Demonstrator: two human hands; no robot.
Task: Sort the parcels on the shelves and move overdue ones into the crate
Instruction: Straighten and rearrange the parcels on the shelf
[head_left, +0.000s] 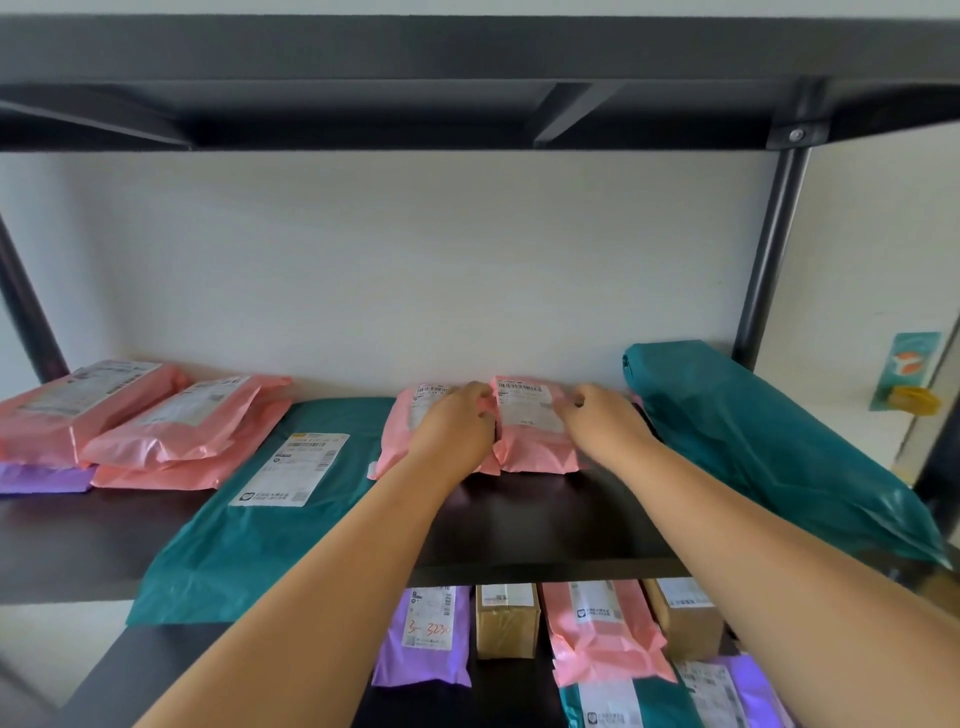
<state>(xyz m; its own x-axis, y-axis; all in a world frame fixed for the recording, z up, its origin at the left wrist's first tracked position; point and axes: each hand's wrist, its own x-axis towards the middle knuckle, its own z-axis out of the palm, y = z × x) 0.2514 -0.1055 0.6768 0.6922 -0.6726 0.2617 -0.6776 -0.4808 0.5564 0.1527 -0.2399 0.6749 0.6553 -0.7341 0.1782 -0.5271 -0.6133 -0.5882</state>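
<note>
Two small pink parcels lie side by side at the back of the dark shelf (545, 525). My left hand (457, 426) lies on the left pink parcel (397, 441), fingers curled over its right edge. My right hand (602, 421) holds the right side of the right pink parcel (530, 431), fingers curled at its label. A flat teal parcel (270, 519) with a white label lies to the left, overhanging the shelf front. A bulky teal parcel (769, 447) lies at the right end. No crate is in view.
Stacked pink parcels (156, 431) over a purple one (41, 478) sit at the left end. The lower shelf holds a purple parcel (426, 639), two cardboard boxes (506, 618), a pink parcel (602, 629) and others. A black post (774, 249) stands back right; the upper shelf (467, 78) hangs overhead.
</note>
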